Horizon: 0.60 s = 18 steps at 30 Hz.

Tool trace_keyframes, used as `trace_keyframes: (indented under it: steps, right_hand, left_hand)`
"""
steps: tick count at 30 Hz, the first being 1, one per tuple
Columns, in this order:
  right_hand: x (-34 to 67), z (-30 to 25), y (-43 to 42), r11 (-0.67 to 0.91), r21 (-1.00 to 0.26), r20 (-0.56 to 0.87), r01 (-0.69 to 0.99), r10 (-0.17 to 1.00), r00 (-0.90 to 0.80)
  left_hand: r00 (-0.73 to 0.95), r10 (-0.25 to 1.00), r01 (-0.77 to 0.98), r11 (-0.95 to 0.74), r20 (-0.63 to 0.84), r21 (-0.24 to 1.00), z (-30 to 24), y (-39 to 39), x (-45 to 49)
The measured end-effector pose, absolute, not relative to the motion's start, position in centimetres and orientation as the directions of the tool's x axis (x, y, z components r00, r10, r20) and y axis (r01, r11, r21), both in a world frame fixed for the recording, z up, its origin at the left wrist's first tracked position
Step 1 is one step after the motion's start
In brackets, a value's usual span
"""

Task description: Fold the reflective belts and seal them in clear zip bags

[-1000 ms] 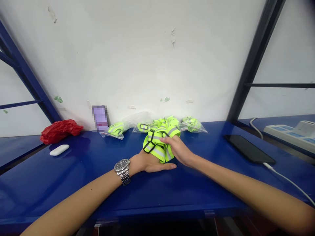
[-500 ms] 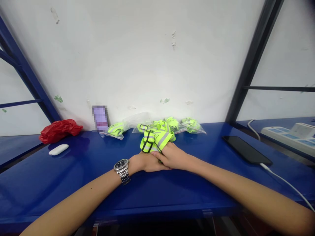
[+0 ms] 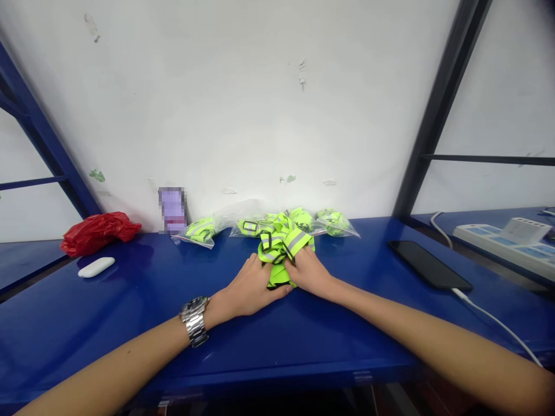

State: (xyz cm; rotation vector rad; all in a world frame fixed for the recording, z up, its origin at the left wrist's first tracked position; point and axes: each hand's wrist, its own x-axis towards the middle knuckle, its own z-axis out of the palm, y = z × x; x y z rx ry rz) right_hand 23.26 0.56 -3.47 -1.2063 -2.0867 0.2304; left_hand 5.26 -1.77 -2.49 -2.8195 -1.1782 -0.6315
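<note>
The blue metal bench top (image 3: 108, 294) is glossy. On it lie a matt cloth high-visibility vest (image 3: 273, 253) and a shiny red plastic bag (image 3: 97, 234).

Purple upright object (image 3: 172, 210), pixelated beyond recognition

Your left hand (image 3: 247, 287) and right hand (image 3: 310, 274) sit palms down at lower centre of the frame, just beside each other, fingers angled inward. Your left forearm (image 3: 108, 364) reaches in from the lower left corner, your right forearm (image 3: 433, 341) from the lower right.
</note>
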Motion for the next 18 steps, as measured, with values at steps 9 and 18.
trace_keyframes:
  steps: [9, 18]
  right_hand:
    - [22.6, -2.4, -0.6, 0.447, -0.295, 0.384, 0.844, 0.865, -0.324]
    - [21.6, -0.4, -3.1, 0.557, -0.243, 0.176, 0.794, 0.831, -0.528]
  left_hand:
    - [0.738, 0.567, 0.608, -0.794, 0.366, 0.003, -3.0, -2.8, 4.9]
    - [0.705, 0.604, 0.587, -0.791, 0.371, 0.173, -3.3, -2.1, 3.6]
